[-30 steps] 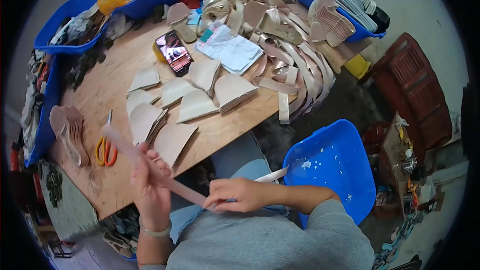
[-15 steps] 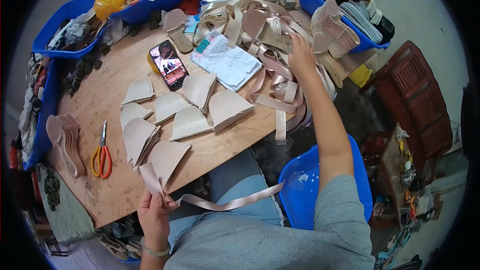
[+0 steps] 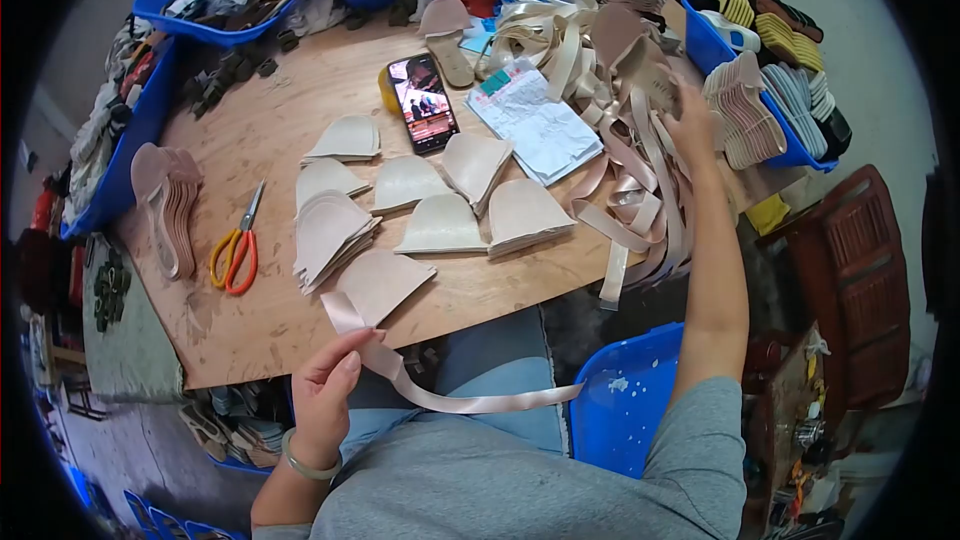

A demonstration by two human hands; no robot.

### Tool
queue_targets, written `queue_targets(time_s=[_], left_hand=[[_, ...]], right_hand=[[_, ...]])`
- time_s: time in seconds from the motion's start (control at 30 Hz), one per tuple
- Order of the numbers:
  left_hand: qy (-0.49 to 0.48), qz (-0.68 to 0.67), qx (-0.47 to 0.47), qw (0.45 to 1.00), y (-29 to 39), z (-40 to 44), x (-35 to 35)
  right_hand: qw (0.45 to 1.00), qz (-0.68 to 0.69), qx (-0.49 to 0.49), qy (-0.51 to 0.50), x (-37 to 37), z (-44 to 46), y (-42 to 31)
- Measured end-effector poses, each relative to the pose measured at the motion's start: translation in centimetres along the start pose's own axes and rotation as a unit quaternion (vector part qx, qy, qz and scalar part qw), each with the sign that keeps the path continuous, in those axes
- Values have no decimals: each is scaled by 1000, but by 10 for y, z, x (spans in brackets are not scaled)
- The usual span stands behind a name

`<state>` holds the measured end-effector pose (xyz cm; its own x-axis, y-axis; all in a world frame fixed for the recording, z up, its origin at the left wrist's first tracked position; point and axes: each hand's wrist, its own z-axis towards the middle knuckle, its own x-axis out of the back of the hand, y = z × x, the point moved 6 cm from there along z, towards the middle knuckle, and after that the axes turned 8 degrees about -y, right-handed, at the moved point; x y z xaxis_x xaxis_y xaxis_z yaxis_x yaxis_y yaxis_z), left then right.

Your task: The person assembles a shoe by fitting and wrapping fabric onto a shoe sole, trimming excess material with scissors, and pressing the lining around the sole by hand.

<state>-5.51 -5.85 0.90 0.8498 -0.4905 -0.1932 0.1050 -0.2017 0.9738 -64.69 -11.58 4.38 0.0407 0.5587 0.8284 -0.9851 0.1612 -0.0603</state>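
Observation:
A pink satin ribbon (image 3: pixel 470 403) is pinched near its end in my left hand (image 3: pixel 335 378), at the table's front edge. From there it sags across my lap to the blue basin (image 3: pixel 622 395). My right hand (image 3: pixel 692 125) reaches to the heap of ribbons (image 3: pixel 640 175) at the table's right, beside a sandal sole (image 3: pixel 650 78); its fingers are partly hidden, and whether they grip anything is unclear. Stacks of pale, rounded pieces (image 3: pixel 445 223) lie between my hands. Orange-handled scissors (image 3: pixel 238 248) rest on the left.
A lit phone (image 3: pixel 423 102) and papers (image 3: pixel 535 122) lie mid-table. Stacked insoles (image 3: pixel 168 208) stand at left. Blue bins (image 3: pixel 120 175) border the table, one with footwear (image 3: pixel 712 40) at back right. A brown chair (image 3: pixel 850 285) stands at right.
My right hand has left the ribbon by my lap and moved out to the heap. My left hand has lowered, still pinching the ribbon. The whole view has shifted, with the table further right.

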Motion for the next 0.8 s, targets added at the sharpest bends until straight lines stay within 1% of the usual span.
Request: queue_targets(time_s=[0.07, 0.1, 0.17, 0.23, 0.27, 0.3, 0.33, 0.37, 0.4, 0.47, 0.5, 0.57, 0.6, 0.67, 0.7, 0.73, 0.77, 0.8], left_hand=[[-41, 7, -6, 999, 3, 6, -5], [-44, 5, -8, 999, 4, 10, -7], [-72, -54, -49, 995, 10, 15, -17], [-89, -114, -89, 985, 15, 19, -26], [-95, -142, -100, 980, 18, 22, -30], [-96, -169, -110, 975, 19, 25, -32], [-80, -169, -112, 976, 16, 31, -32], [-74, -193, -141, 968, 12, 38, -30], [-65, -214, -171, 960, 9, 40, -24], [-60, -310, -130, 940, -2, 34, -7], [-35, -301, -137, 943, 0, 33, 4], [34, -373, -145, 916, 4, 28, 30], [46, -368, -152, 916, 9, 19, 44], [-13, -251, -171, 953, 22, 5, 58], [-48, -194, -175, 964, 26, 0, 61], [-85, -140, -176, 971, 27, -4, 60], [-89, -146, -169, 971, 26, -7, 62], [-120, -75, -162, 977, 26, -10, 58]], right_hand=[[986, 124, -89, 72, 35, 1, -12], [986, 120, -89, 75, 52, 0, -30], [960, 247, -121, 47, 79, -2, -75], [917, 373, -144, 11, 84, -13, -124], [907, 413, -77, -2, 81, -23, -154], [885, 463, -33, -28, 79, -38, -193], [877, 465, -48, -111, 72, -60, -229], [862, 485, 16, -145, 78, -79, -274], [863, 468, 72, -176, 81, -96, -315], [836, 486, 175, -184, 79, -131, -381], [813, 508, 197, -205, 74, -145, -408], [813, 509, 196, -205, 68, -166, -442], [802, 516, 208, -217, 71, -164, -452], [793, 520, 219, -231, 68, -163, -455], [749, 603, 123, -247, 53, -161, -441], [694, 673, 20, -257, 40, -163, -429], [675, 687, -37, -268, 37, -158, -427], [654, 698, -97, -276, 34, -151, -425]])
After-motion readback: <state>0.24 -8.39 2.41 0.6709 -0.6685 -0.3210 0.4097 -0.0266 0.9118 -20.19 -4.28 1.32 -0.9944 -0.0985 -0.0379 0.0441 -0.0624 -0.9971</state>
